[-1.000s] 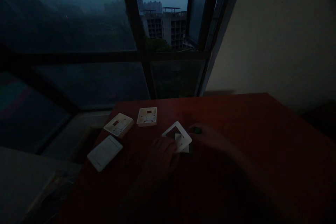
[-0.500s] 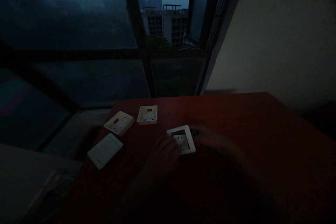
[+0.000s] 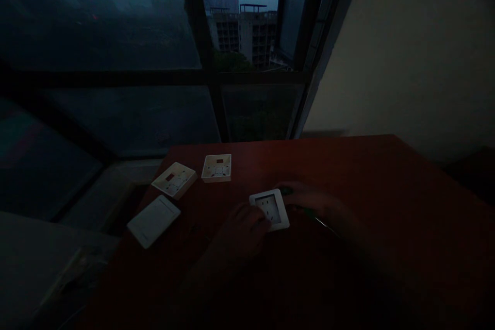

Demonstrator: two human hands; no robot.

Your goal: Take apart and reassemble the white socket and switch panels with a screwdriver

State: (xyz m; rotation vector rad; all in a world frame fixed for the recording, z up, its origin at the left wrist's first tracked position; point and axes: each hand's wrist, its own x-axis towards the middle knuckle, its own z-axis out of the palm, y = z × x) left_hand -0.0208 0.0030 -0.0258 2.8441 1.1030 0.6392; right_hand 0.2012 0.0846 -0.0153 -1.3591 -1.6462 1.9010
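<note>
A white wall socket [image 3: 273, 209] with a square frame and slotted face is tilted above the table in front of me. My left hand [image 3: 245, 227] grips its left side, fingers bent over the edge and partly on the face. At the socket's right edge is my right hand [image 3: 309, 198], closed around a green-handled screwdriver [image 3: 310, 212]. The thin metal shaft points back toward the lower right, and the handle's end shows near the frame's top right corner. Darkness hides whether the right fingertips also press on the socket.
Two open white mounting boxes [image 3: 217, 168] [image 3: 175, 180] lie at the table's back left. Nearer me is a flat white panel [image 3: 153, 220]. Small dark bits [image 3: 194, 228] lie beside it. The reddish table [image 3: 348, 160] meets windows and a pale wall [image 3: 386, 62].
The slotted face, askew in the frame before, now sits even within it. The socket has shifted slightly down and right. The screwdriver's shaft has come into clearer view below my right hand.
</note>
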